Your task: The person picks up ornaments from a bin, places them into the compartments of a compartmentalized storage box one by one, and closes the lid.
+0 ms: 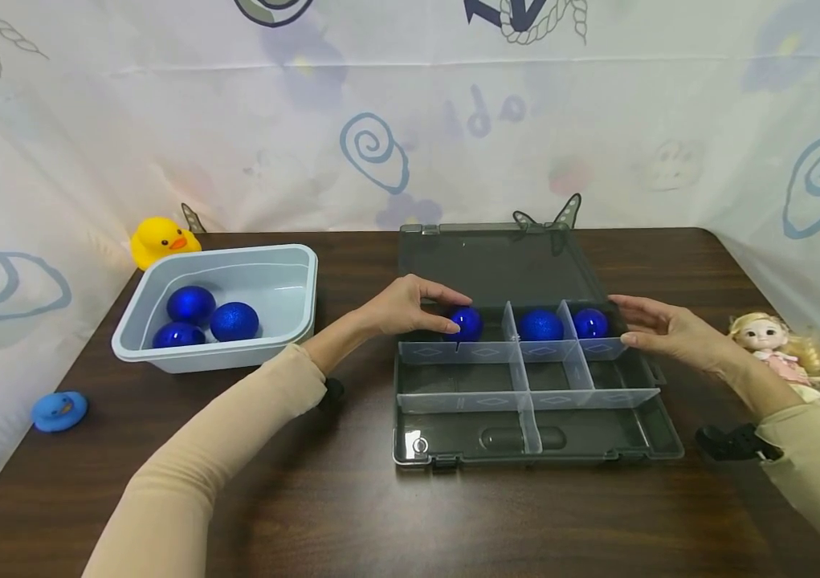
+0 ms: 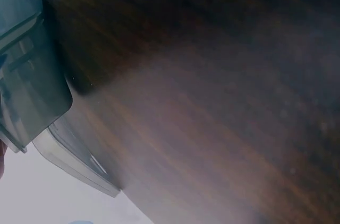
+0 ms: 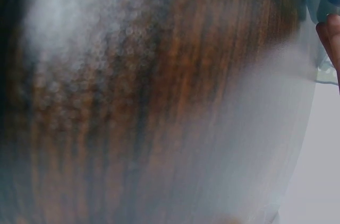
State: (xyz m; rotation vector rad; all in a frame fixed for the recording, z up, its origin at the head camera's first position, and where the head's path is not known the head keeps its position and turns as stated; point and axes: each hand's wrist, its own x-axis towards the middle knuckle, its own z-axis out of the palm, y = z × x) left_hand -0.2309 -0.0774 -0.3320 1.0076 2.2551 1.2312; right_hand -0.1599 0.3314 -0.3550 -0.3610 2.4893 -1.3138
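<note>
Hazy, blurred wrist views

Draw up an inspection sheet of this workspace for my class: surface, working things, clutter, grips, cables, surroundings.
Surface: dark wood-grain table.
Job's things: divided box, lid open behind it; two blue balls in back-row compartments, a third ball at the back-left one; pale blue tub holding three more balls.
Clutter: yellow duck behind the tub; blue duck at the left; doll at the right.
Grips: left grip holds the third ball between thumb and fingers; right grip is at the box's right edge, whether pinching unclear.
Cables: nothing seen.
Surroundings: patterned white sheet behind and at both sides.
</note>
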